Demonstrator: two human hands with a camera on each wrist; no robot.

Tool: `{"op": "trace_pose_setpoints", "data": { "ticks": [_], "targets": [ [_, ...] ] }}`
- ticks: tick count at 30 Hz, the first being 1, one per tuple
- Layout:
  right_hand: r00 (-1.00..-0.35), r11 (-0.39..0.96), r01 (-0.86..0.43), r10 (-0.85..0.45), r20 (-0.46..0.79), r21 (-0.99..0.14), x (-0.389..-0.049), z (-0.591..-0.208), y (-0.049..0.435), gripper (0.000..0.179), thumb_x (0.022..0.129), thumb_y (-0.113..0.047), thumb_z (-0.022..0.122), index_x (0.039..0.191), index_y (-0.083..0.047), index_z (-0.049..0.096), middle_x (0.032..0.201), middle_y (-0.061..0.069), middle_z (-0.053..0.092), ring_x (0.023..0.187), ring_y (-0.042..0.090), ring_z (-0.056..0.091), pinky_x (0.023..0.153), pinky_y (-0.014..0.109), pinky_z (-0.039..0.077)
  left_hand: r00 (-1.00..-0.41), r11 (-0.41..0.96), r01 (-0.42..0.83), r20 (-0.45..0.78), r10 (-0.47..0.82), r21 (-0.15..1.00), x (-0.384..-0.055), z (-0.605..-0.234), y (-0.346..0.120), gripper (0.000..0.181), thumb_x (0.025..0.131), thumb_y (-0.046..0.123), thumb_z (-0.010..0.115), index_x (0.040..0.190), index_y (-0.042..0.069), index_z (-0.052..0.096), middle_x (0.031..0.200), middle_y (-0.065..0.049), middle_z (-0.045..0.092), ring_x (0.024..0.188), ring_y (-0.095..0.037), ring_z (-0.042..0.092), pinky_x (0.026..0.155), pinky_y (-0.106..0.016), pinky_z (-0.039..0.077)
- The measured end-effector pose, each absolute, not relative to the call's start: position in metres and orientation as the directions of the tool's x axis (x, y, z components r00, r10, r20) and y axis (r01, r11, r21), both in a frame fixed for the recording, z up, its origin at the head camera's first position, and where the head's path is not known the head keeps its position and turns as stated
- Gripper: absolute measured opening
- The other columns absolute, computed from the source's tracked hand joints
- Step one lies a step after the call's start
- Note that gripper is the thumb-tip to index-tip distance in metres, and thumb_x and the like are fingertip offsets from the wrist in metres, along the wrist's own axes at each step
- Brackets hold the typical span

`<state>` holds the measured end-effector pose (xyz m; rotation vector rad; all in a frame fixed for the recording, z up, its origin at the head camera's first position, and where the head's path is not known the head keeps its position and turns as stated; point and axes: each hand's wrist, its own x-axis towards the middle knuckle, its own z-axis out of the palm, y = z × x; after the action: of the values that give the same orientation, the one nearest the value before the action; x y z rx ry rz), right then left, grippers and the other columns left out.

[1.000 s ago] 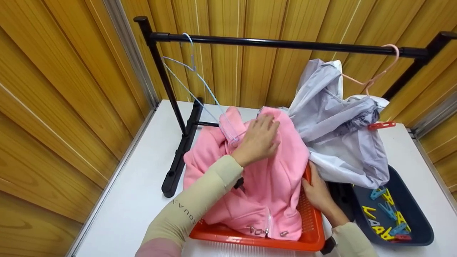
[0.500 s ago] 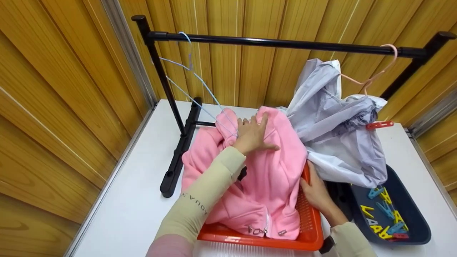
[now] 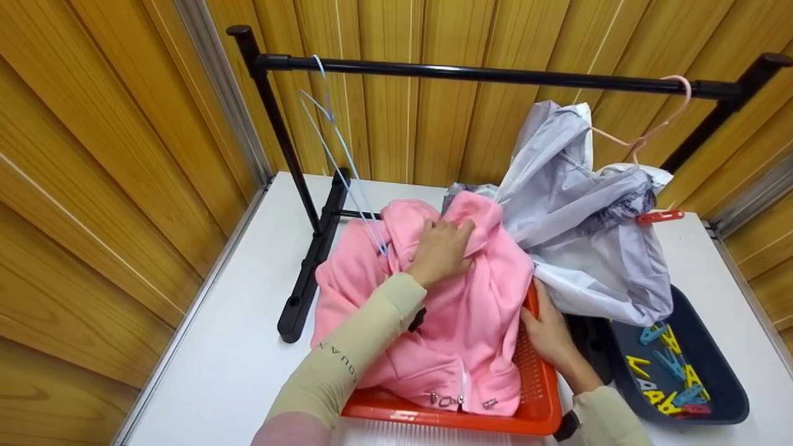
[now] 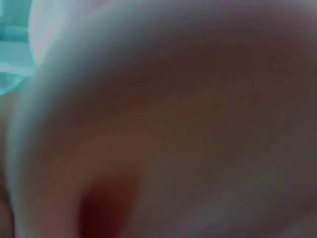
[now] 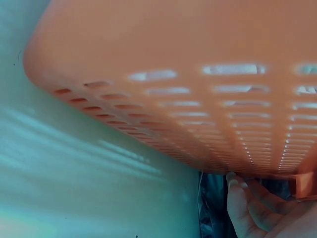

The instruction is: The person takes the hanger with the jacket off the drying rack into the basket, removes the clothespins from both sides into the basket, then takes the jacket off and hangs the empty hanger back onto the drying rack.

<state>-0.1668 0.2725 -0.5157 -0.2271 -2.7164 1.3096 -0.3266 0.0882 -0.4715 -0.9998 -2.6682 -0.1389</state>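
A pink zip-up hoodie (image 3: 477, 334) lies heaped in a red plastic basket (image 3: 542, 396), its zip and metal cord ends at the front. My left hand (image 3: 440, 251) grips the bunched cloth near the top of the hoodie, fingers bent into it; the thumb is partly hidden. Just left of that hand, the lower end of a light-blue wire hanger (image 3: 347, 148) reaches the pink cloth, while its hook sits on the black rail. At the basket's right side, my right hand (image 3: 551, 331) holds the rim, with its fingers (image 5: 242, 203) against the slotted wall in the right wrist view. The left wrist view is blurred.
A black clothes rack (image 3: 483, 73) spans the white table. From its right end, a pink hanger (image 3: 669, 121) carries a grey-white garment (image 3: 576, 204) with a red clothespin (image 3: 660, 217). A dark blue tray (image 3: 731, 390) of coloured clothespins stands at the right.
My left hand has gone from spread fingers over the cloth to gripping it, and the hoodie's top is more bunched. The blue hanger has turned and swung left. My right hand stays put.
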Motion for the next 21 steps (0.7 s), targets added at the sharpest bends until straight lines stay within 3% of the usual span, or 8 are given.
{"op": "trace_pose_setpoints", "data": {
  "ticks": [4,9,14,21],
  "targets": [
    [-0.98,0.615,0.084,0.195,0.049,-0.784,-0.167,-0.514,0.269,0.064,0.096,-0.003,0.048,0.152,-0.005,0.018,0.154,0.026,0.026,0.135,0.047,0.034,0.112,0.055,0.024,-0.642,0.68,0.733,0.37,0.672,0.036,-0.324,-0.475,0.079,0.042,0.085,0.048,0.06,0.115,0.02,0.053,0.094,0.002,0.065,0.092,-0.019,0.065,0.082,-0.039,0.045],
    [-0.976,0.614,0.101,0.215,0.043,-0.783,-0.168,-0.512,0.265,0.066,0.093,0.0,0.046,0.152,-0.004,0.018,0.153,0.027,0.028,0.135,0.047,0.035,0.113,0.055,0.024,-0.554,0.535,0.825,0.455,0.697,0.183,-0.321,-0.477,0.064,0.039,0.086,0.049,0.06,0.113,0.02,0.058,0.089,0.003,0.065,0.085,-0.016,0.063,0.083,-0.036,0.046],
    [-0.973,0.621,0.122,0.228,0.029,-0.774,-0.169,-0.511,0.258,0.066,0.092,0.0,0.045,0.152,-0.003,0.017,0.154,0.027,0.026,0.136,0.047,0.034,0.113,0.056,0.024,-0.533,0.437,0.846,0.452,0.715,0.306,-0.321,-0.473,0.049,0.044,0.08,0.043,0.068,0.115,0.017,0.059,0.09,0.001,0.065,0.082,-0.018,0.061,0.083,-0.034,0.047],
    [-0.969,0.611,0.143,0.245,0.014,-0.779,-0.169,-0.508,0.251,0.065,0.093,-0.001,0.045,0.152,-0.005,0.018,0.155,0.025,0.026,0.137,0.046,0.033,0.113,0.056,0.023,-0.531,0.378,0.809,0.284,0.799,0.451,-0.321,-0.459,0.036,0.06,0.079,0.041,0.069,0.132,0.017,0.055,0.092,0.0,0.063,0.083,-0.018,0.057,0.081,-0.034,0.046]
  ]
}}
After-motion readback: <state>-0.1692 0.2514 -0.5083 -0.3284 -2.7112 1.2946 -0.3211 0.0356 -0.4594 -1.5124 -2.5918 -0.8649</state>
